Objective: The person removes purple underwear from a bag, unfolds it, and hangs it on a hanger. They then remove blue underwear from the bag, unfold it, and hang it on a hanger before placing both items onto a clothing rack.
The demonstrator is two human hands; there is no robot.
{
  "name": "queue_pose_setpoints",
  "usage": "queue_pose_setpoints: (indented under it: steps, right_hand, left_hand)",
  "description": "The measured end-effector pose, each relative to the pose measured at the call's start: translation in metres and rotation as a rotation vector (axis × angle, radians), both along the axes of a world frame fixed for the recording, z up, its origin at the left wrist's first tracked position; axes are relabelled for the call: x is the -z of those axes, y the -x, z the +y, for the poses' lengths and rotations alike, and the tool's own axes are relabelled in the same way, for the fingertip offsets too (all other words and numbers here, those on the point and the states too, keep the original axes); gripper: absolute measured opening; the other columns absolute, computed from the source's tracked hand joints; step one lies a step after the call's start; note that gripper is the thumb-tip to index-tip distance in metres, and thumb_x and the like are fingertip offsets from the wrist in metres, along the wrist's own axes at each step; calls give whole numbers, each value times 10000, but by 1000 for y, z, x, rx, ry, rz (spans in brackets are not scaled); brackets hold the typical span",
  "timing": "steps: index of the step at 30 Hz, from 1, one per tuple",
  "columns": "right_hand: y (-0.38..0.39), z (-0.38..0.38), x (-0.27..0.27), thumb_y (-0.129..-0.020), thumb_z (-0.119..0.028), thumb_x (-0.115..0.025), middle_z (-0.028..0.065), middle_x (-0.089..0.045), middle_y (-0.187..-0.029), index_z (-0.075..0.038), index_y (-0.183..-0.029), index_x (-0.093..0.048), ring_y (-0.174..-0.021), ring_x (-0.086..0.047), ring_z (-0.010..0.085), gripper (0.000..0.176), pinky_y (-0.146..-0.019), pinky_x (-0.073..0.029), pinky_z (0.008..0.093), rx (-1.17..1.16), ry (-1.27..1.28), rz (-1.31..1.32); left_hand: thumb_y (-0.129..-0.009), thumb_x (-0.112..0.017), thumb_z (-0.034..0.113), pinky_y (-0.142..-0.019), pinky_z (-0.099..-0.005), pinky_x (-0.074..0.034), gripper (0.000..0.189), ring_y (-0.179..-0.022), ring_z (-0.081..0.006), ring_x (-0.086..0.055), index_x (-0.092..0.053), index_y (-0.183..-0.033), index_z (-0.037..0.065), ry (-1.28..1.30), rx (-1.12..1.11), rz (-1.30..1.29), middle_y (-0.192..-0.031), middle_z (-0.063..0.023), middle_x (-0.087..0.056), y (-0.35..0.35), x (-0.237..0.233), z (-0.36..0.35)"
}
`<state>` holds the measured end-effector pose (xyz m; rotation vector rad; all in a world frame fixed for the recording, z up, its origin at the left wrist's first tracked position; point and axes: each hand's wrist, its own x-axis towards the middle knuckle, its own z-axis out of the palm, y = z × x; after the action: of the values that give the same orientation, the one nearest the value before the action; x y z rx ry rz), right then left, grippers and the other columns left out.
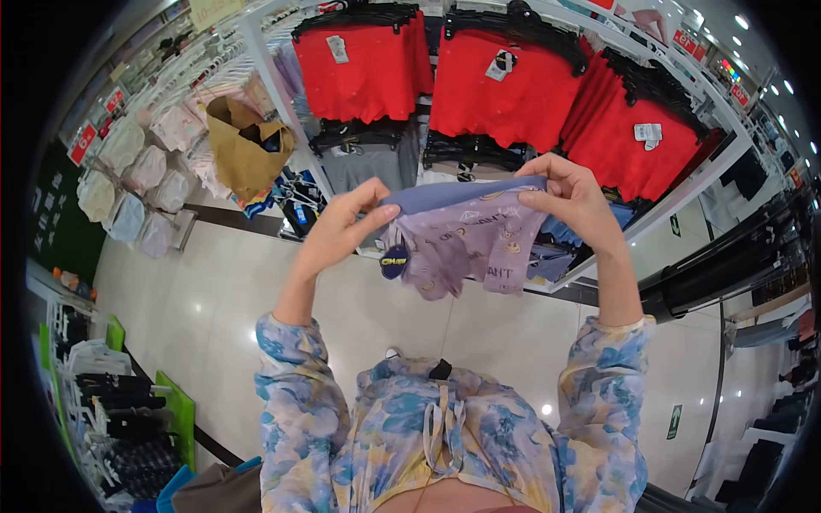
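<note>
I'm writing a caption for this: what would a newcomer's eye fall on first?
The bright red garments hanging in a row across the top would probably draw the eye first. Next comes the purple printed garment near the centre, held between the left hand and right hand.

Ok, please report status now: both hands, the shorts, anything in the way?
Left hand and right hand: each pinching one end of the blue waistband. Purple shorts: spread between them, legs hanging, dark tag at left. Nothing seen in the way.

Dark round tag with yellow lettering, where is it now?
In the head view, the tag is at the left side of the purple printed garment, just below the left hand.
</note>
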<state>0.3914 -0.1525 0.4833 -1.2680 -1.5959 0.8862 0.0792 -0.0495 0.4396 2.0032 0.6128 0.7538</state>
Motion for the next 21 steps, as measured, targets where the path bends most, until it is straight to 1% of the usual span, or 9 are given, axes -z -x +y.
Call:
queue_pose_setpoints:
  steps: [3, 5, 8, 9, 13, 15, 17, 18, 21]
  right_hand:
    - [-3, 5, -11, -774, -118, -738, -60, -498, -649, -21, -881, -646, -580, -395, 11, 172, -514, -304, 186, 39, -85, -291]
    - [-8, 8, -22, -757, -152, -752, -53, -508, -650, -26, -845, -648, -590, -406, 20, 186, -512, -310, 196, -2, -76, -228]
    - [-9, 6, -50, -787, -127, -725, -14, -584, -785, -9, -833, -641, -665, -480, 48, 152, -582, -384, 201, -59, -230, -362]
    - [-6, 4, -58, -787, -127, -725, -14, -584, -785, -9, -833, -641, -665, -480, 48, 152, -582, -384, 201, -61, -234, -365]
    - [22, -4, -84, -818, -108, -693, 18, -613, -822, 7, -837, -635, -750, -556, 52, 131, -635, -449, 205, -220, -141, -48]
    - [48, -8, -92, -832, -102, -673, 16, -616, -784, 12, -853, -635, -723, -551, 50, 122, -624, -447, 203, -232, -33, -104]
    - [65, -1, -89, -837, -129, -671, 8, -619, -749, 12, -854, -633, -687, -543, 46, 147, -625, -444, 204, -223, -75, -129]
    - [71, 4, -89, -837, -144, -674, 3, -616, -737, 8, -843, -628, -675, -537, 40, 159, -618, -436, 201, -223, -136, -138]
    - [76, 12, -92, -838, -164, -675, 1, -621, -745, -3, -837, -615, -676, -540, 34, 172, -612, -428, 196, -201, -178, -109]
  left_hand:
    - [-919, -586, 192, -726, -268, -437, 209, -775, -116, -514, -518, -890, -4, -97, 37, 12, -863, -42, -568, -2, -18, 9]
    - [-937, -555, 225, -762, -281, -440, 233, -812, -133, -522, -530, -931, -7, -216, 92, -84, -900, -62, -585, -7, -27, 14]
    - [-951, -529, 225, -834, -300, -431, 221, -893, -139, -521, -514, -949, 5, -163, 101, 2, -1045, -83, -585, -8, -44, 20]
    - [-958, -523, 212, -871, -301, -419, 200, -940, -125, -510, -486, -925, 19, -157, 112, 71, -1136, -89, -572, -9, -50, 25]
    - [-952, -527, 172, -900, -314, -425, 167, -1014, -141, -548, -525, -993, 11, -399, 88, 79, -1122, -81, -589, -21, -64, 36]
    - [-922, -584, 208, -918, -314, -425, 255, -1048, -152, -557, -518, -1076, 15, -276, 164, 18, -1120, -82, -587, -35, -79, 22]
    - [-872, -663, 263, -903, -298, -435, 439, -1030, -143, -564, -474, -1190, 24, -15, 388, -237, -1110, -81, -583, -50, -97, -5]
    - [-844, -703, 300, -880, -298, -436, 492, -974, -153, -547, -464, -1186, 40, 148, 463, -222, -1038, -79, -589, -54, -106, -14]
    - [-810, -732, 346, -872, -297, -428, 597, -980, -151, -542, -452, -1240, 39, 131, 376, -83, -1048, -78, -588, -63, -110, -13]
